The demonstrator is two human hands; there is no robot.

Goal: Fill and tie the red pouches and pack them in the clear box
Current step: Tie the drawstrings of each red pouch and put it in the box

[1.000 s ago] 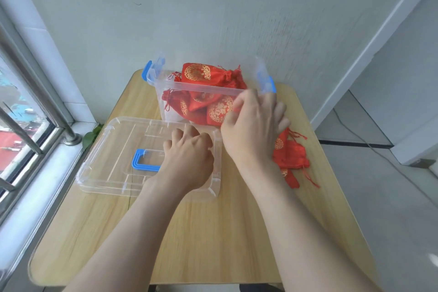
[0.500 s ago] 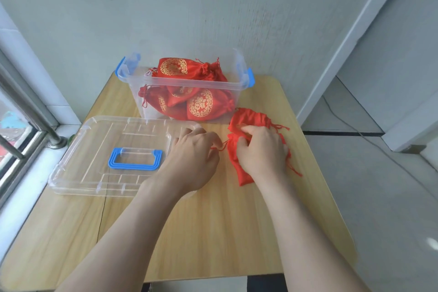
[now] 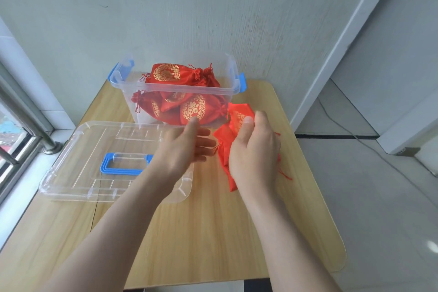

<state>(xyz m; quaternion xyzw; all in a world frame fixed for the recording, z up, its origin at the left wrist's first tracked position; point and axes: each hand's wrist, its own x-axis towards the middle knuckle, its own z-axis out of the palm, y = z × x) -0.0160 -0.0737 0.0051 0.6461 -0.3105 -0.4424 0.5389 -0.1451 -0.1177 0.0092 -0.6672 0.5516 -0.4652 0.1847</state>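
Over on the surface (image 3: 213, 232), head view: your right grip (image 3: 254, 152) is pinching a flat red pouch (image 3: 224, 137) just beside the clear box (image 3: 180, 90), which is stuffed with filled pouches (image 3: 166, 72). Your left grip (image 3: 182, 147) is released, fingers straight, over the lid (image 3: 78, 154).

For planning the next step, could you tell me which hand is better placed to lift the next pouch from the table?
Right: the right hand pinches a flat red pouch by the clear box; the left hand is open beside it, holding nothing.
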